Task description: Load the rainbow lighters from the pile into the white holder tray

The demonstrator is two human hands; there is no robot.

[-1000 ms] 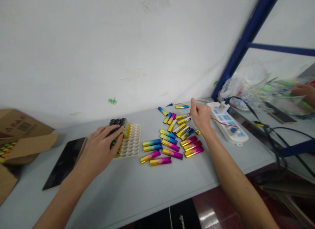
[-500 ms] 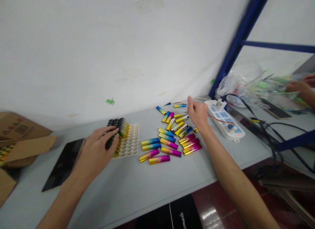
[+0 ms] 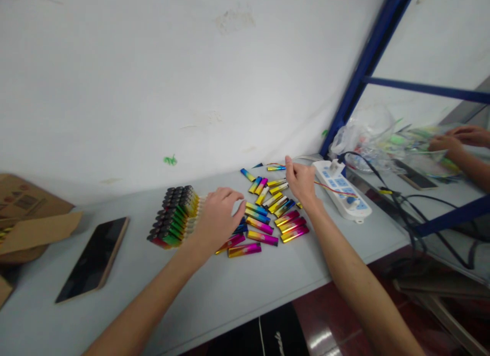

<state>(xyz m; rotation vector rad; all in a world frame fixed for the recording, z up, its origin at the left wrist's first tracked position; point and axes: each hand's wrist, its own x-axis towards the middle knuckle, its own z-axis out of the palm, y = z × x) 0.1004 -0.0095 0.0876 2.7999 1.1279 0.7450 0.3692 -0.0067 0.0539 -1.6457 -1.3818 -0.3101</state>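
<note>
My left hand (image 3: 216, 218) is over the table between a white tray (image 3: 201, 203) and a loose group of shiny lighters (image 3: 260, 226). Its thumb and fingers are apart, with nothing seen between them. Rows of upright lighters (image 3: 172, 213) with black tops fill the tray's left part; my hand covers much of the rest. Behind the shiny pieces, my right hand (image 3: 302, 182) is closed, thumb up. A thin red and yellow wire (image 3: 333, 188) runs from beside this fist to the power strip (image 3: 340, 190). What the fist holds is hidden.
A dark phone or tablet (image 3: 94, 259) lies at the left, by an open cardboard box (image 3: 34, 213). Black cables (image 3: 413, 218) hang near a blue metal frame (image 3: 356, 80) on the right. Another person's hands (image 3: 455, 139) are over plastic bags (image 3: 367, 142) beyond it.
My left hand has moved right, from the lighters in the tray to the loose shiny ones, uncovering the tray's filled rows. My right hand stays closed at nearly the same spot.
</note>
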